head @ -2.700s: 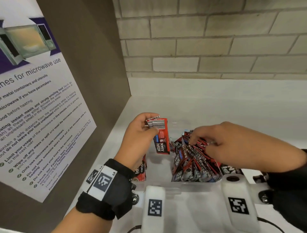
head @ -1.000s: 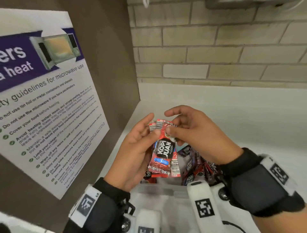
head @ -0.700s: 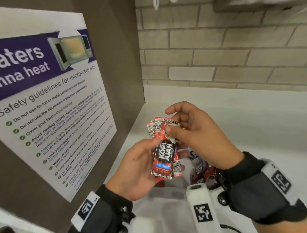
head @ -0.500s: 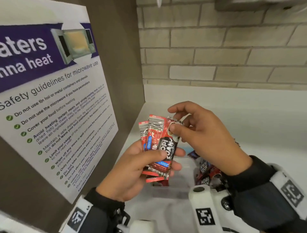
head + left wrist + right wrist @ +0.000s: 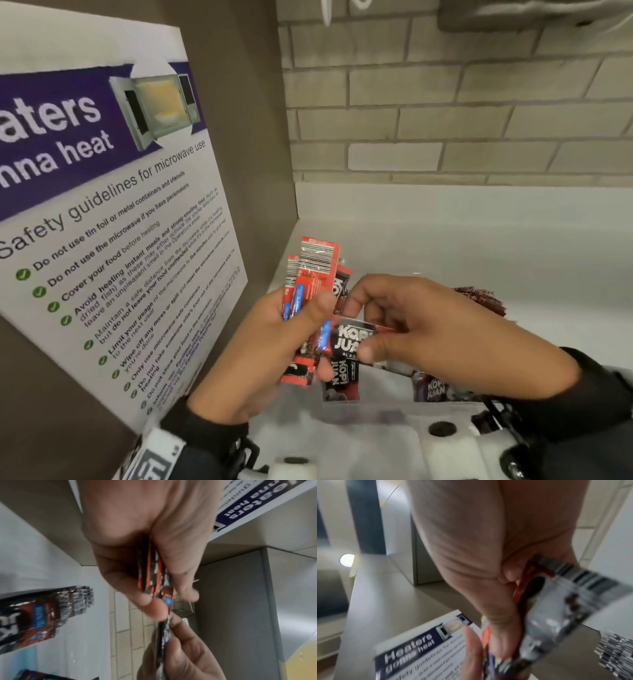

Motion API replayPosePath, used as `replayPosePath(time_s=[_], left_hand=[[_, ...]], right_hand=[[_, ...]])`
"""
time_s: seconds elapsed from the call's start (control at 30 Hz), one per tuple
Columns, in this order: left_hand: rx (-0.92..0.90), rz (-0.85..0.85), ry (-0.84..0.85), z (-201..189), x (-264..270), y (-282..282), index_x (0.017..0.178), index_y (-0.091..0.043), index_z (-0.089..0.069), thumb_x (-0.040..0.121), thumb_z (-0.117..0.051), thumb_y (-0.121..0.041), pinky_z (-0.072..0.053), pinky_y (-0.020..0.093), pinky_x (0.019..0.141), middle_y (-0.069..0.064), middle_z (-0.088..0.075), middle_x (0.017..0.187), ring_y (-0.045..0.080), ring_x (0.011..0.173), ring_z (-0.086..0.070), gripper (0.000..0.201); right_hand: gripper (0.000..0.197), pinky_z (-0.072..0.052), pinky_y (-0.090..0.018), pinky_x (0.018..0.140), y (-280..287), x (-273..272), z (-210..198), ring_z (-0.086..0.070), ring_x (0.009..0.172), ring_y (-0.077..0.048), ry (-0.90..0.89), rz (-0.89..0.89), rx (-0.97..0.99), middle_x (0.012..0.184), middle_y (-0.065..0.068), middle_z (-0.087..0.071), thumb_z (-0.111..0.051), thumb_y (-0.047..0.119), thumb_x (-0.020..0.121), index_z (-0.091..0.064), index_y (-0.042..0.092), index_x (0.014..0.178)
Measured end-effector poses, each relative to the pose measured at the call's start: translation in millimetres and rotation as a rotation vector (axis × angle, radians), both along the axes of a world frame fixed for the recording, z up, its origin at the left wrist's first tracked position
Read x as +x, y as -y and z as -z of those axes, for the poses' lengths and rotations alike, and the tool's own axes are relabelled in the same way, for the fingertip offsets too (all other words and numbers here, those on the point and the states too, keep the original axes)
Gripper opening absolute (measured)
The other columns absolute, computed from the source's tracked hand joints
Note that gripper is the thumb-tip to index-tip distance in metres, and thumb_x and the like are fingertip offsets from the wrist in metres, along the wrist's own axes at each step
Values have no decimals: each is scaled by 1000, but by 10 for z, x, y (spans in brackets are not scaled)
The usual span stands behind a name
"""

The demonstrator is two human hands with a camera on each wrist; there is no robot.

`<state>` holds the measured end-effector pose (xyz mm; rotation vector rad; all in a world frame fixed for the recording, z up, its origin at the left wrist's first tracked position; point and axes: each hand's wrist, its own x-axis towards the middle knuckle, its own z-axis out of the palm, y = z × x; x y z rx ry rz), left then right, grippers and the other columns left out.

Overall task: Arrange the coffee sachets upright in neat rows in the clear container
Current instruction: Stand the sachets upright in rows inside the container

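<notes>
Sachets of red-and-black foil, light, thin and slippery: left hand [image 5: 274, 342] clamps an upright bunch [image 5: 313, 284] by its flat faces; right hand [image 5: 428, 339] pinches one more sachet [image 5: 346, 339] crosswise, above the clear plastic container [image 5: 376, 416] on the white counter [image 5: 479, 246].

head: above, looking forward and down onto both hands and the poster [image 5: 102, 212] on the left wall
left wrist: close along the palm, facing the brick wall
right wrist: close, facing left
shared: poster, held sachets [image 5: 313, 277]
</notes>
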<state>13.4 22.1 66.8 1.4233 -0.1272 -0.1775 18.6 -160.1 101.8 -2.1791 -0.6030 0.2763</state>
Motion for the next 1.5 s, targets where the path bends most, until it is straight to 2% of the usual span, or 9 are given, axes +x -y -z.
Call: replayPosePath(time_s=[0.13, 0.27, 0.37, 0.6, 0.8, 0.93, 1.03, 1.2, 1.5], left_hand=[[-236, -103, -97, -12, 10, -36, 79, -13, -70, 74, -50, -56, -37, 19, 35, 8, -54, 58, 15, 36, -45, 48], [-343, -116, -117, 18, -8, -44, 85, -7, -67, 81, -58, -47, -38, 21, 36, 10, -54, 60, 18, 38, -47, 41], [-361, -129, -97, 21, -44, 34, 83, -7, -66, 73, -63, -30, -43, 20, 39, 7, -61, 60, 16, 43, -56, 25], [-262, -223, 41, 79, -96, 216, 93, -5, -68, 76, -59, -21, -53, 32, 48, 18, -68, 70, 28, 54, -65, 25], [-27, -490, 224, 193, -42, 220, 94, -24, -69, 70, -77, -29, -55, 43, 80, 4, -74, 88, 23, 84, -72, 25], [-74, -411, 249, 101, -111, 320, 80, -30, -69, 58, -78, -44, -55, 29, 54, -1, -71, 75, 15, 65, -68, 27], [-31, -373, 283, 72, -120, 340, 81, -27, -68, 57, -79, -52, -50, 23, 49, 0, -67, 66, 11, 56, -63, 36], [-95, -370, 209, 101, -60, 257, 69, -30, -67, 64, -71, -35, -47, 22, 47, 1, -57, 54, 11, 47, -53, 9], [-63, -208, 155, 181, -68, 153, 72, -28, -69, 49, -82, -32, -46, 22, 51, -1, -64, 66, 10, 52, -55, 26]], right_hand=[[15, -46, -37, 61, 92, 17, 27, -61, 62, -21, -40, 179, 304, 73, 3, -66, -63, 10, 86, -65, 25, 91], [15, -42, -22, 44, -15, 37, 115, -56, 55, -20, -243, 261, 728, 72, -8, -65, -49, -6, 88, -54, 7, 93], [21, -40, -26, 50, -156, 12, 239, -49, 53, -18, -363, 270, 859, 64, -8, -54, -41, -11, 87, -49, 7, 95], [18, -29, -21, 42, -362, -59, 404, -39, 48, -10, -459, 320, 985, 58, -1, -48, -47, -1, 92, -57, 9, 104], [23, -39, -14, 47, -436, -65, 468, -50, 48, 0, -158, 394, 800, 63, 10, -57, -64, -1, 84, -59, 22, 87], [6, -42, -21, 48, -458, -72, 477, -53, 54, -15, -184, 357, 804, 61, 6, -61, -62, 18, 89, -66, 18, 84], [23, -51, -35, 61, -432, -52, 462, -61, 67, -29, -283, 286, 937, 79, -9, -70, -63, 36, 78, -72, 17, 88], [22, -55, -33, 61, -326, 1, 406, -65, 65, -23, -447, 271, 1140, 80, -13, -69, -60, 22, 77, -72, 10, 90], [14, -58, -42, 73, -265, 61, 343, -68, 80, -31, -424, 343, 1170, 89, -18, -71, -55, 11, 88, -69, 10, 87]])
